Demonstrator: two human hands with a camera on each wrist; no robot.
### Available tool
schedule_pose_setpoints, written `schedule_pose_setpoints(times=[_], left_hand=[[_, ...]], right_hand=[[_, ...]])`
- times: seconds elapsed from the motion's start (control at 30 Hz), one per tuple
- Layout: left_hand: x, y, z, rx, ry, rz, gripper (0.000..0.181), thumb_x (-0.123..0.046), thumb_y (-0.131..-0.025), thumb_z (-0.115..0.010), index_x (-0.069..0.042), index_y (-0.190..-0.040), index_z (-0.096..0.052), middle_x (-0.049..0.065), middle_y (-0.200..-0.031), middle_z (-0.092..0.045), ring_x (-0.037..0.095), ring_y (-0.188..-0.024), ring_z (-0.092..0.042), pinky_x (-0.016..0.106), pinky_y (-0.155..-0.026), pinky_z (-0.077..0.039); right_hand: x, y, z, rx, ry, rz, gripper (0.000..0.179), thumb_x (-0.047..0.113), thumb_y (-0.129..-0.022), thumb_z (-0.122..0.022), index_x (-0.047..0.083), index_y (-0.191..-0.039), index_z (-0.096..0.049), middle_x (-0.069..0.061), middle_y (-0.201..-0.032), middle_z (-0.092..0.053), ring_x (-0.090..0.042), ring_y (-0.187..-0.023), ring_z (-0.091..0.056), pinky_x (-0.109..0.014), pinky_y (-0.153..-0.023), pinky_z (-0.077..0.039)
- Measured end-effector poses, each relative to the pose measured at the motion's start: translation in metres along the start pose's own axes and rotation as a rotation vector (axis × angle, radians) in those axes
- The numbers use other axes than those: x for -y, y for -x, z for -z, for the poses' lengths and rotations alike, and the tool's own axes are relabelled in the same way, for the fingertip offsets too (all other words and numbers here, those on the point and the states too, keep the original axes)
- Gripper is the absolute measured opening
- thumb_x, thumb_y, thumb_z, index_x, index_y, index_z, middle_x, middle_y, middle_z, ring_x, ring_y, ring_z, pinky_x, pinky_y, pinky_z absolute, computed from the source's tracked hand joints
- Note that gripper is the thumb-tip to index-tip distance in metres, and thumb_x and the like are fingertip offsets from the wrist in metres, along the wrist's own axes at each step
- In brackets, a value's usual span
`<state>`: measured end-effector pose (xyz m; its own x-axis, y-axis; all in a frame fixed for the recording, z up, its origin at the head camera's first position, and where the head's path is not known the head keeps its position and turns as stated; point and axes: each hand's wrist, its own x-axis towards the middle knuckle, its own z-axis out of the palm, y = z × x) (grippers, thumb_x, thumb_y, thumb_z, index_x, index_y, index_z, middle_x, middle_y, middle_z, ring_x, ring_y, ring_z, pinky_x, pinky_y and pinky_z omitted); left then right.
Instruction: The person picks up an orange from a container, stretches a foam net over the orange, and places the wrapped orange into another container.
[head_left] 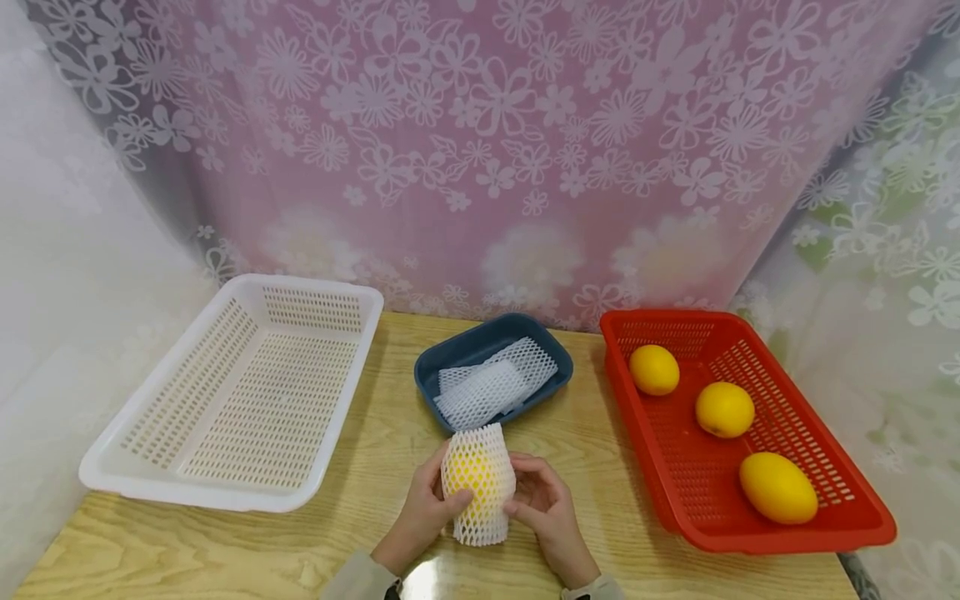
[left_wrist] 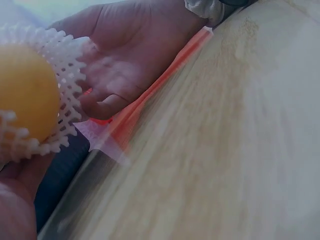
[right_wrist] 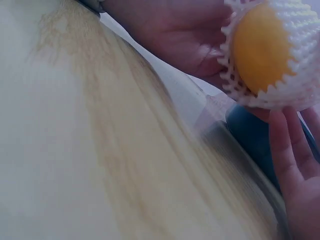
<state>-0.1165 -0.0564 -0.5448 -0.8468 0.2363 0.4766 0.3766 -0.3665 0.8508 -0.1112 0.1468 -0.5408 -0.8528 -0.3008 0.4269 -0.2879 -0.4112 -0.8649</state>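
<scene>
A yellow fruit in a white foam net sleeve is held between both hands at the front of the table. My left hand grips its left side, thumb across the front of the net and fingers behind. At the right side, my right hand holds the net with thumb and fingertips. In the right wrist view, the bare end of the yellow fruit shows at the sleeve's opening, and fingers of my right hand touch the netting. The left wrist view shows the yellow fruit inside the net.
Just beyond the hands stands a dark blue tray with white foam nets in it. A white slotted basket is at the left. In the red basket at the right lie three yellow fruits. A flowered curtain hangs behind.
</scene>
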Motion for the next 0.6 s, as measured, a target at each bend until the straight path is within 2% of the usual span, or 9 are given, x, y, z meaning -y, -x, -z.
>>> schedule_pose_setpoints(times=[0.17, 0.3, 0.43, 0.6], left_hand=[[-0.002, 0.0003, 0.0003, 0.023, -0.088, 0.039, 0.08, -0.019, -0.088, -0.075, -0.002, -0.151, -0.03, 0.019, -0.145, -0.043, 0.019, -0.127, -0.048, 0.028, -0.104, -0.04], [-0.003, 0.0008, -0.0009, 0.044, -0.111, 0.079, 0.093, -0.013, -0.076, -0.085, -0.006, -0.15, -0.029, 0.017, -0.14, -0.045, 0.021, -0.122, -0.051, 0.03, -0.101, -0.043], [-0.0021, 0.0012, -0.0014, 0.041, -0.154, 0.088, 0.095, -0.005, -0.069, -0.086, -0.011, -0.146, -0.03, 0.015, -0.134, -0.048, 0.021, -0.117, -0.054, 0.031, -0.098, -0.046], [-0.0006, 0.0002, -0.0015, 0.022, -0.16, 0.058, 0.09, -0.003, -0.069, -0.084, -0.009, -0.142, -0.031, 0.015, -0.131, -0.049, 0.022, -0.114, -0.054, 0.033, -0.096, -0.047]], right_hand=[[-0.0018, 0.0, -0.0003, 0.016, -0.015, 0.024, 0.053, -0.012, -0.085, -0.069, -0.015, -0.132, -0.046, -0.016, -0.136, -0.054, -0.019, -0.116, -0.056, -0.03, -0.09, -0.052], [-0.0013, 0.0013, -0.0007, 0.015, -0.031, 0.019, 0.053, -0.014, -0.083, -0.069, -0.016, -0.131, -0.047, -0.016, -0.138, -0.052, -0.02, -0.12, -0.055, -0.029, -0.087, -0.054], [-0.0003, 0.0017, -0.0008, 0.011, -0.035, 0.005, 0.05, -0.015, -0.083, -0.069, -0.014, -0.13, -0.05, -0.017, -0.14, -0.05, -0.022, -0.127, -0.051, -0.032, -0.09, -0.053], [0.0003, -0.0003, -0.0012, 0.019, 0.01, 0.015, 0.048, -0.014, -0.086, -0.067, -0.014, -0.131, -0.049, -0.018, -0.139, -0.05, -0.024, -0.126, -0.052, -0.033, -0.093, -0.051]])
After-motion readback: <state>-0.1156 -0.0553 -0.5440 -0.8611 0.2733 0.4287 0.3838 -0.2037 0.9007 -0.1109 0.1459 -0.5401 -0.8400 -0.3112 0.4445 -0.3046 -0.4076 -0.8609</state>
